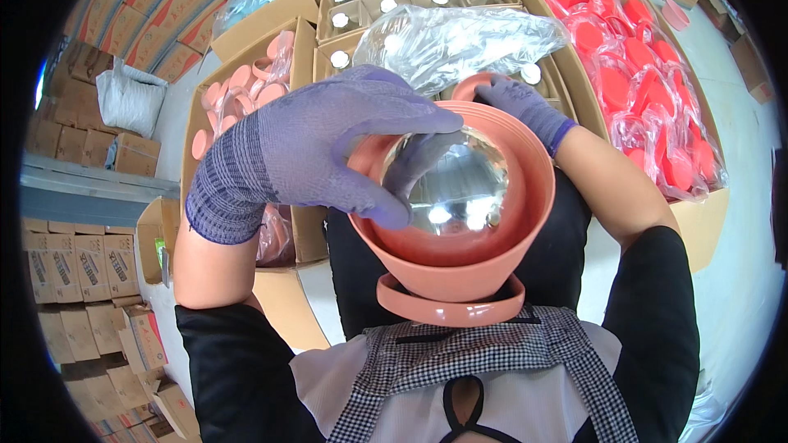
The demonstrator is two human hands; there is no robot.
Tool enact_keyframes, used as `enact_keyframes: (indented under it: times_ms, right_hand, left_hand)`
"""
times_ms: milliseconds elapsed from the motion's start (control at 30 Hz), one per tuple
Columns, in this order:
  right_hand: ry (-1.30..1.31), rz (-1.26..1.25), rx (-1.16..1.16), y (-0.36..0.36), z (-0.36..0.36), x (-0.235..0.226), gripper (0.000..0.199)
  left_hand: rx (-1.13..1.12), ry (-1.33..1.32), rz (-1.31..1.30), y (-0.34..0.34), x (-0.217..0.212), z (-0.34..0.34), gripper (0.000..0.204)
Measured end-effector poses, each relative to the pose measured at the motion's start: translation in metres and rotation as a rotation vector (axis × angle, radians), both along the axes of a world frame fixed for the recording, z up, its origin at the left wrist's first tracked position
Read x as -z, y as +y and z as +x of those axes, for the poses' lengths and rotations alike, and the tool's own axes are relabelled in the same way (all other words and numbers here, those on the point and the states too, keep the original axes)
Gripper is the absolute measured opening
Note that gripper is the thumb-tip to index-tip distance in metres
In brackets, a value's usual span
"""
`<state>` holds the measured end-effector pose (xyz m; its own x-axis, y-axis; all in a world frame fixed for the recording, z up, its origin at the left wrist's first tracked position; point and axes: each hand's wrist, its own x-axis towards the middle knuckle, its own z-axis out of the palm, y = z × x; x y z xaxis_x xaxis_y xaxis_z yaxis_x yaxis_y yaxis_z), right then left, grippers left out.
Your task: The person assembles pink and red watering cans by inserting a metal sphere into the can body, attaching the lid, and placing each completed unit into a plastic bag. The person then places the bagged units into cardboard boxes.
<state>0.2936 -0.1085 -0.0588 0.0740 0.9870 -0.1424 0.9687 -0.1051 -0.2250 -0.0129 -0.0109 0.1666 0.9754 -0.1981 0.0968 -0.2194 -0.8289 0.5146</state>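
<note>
In front of my lap, a pink plastic flask shell (460, 275) stands with its wide open end up. A pink handle band (451, 312) curves out on its near side. Inside sits a mirror-silver dome-shaped flask liner (460, 189). My left hand (361, 135), in a purple-grey glove, curls thumb and fingers around the dome at the shell's left rim. My right hand (521, 102), gloved too, closes on a rounded pink part (472, 88) at the shell's far side. The shell's rim partly hides those fingertips.
Ahead is a divided carton (332, 12) of white-capped bottle-like pieces, with clear plastic film (460, 41) over its near part. A carton of pink parts (238, 90) stands left, one of bagged red parts (632, 74) right. Stacked cartons (82, 262) line the far left.
</note>
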Motion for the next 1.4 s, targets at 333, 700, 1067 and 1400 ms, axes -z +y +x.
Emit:
enact_keyframes:
  times_ms: [333,700,1067,1400]
  right_hand:
    - [2.012,0.25,-0.182,-0.001,-0.078,-0.186,0.057]
    - [0.923,0.786,0.119,-0.107,-0.038,-0.122,0.037]
    - [0.768,0.868,-0.365,-0.065,-0.072,-0.128,0.035]
    - [1.008,0.636,-0.263,-0.048,-0.071,-0.129,0.043]
  left_hand:
    - [-0.625,-0.377,-0.711,-0.021,0.035,0.027,0.073]
    - [-0.097,-0.141,-0.053,-0.043,-0.016,-0.014,0.098]
    - [-0.221,-0.122,-0.019,-0.066,-0.02,0.0,0.084]
    - [-0.602,-0.323,-0.225,-0.059,0.018,0.003,0.057]
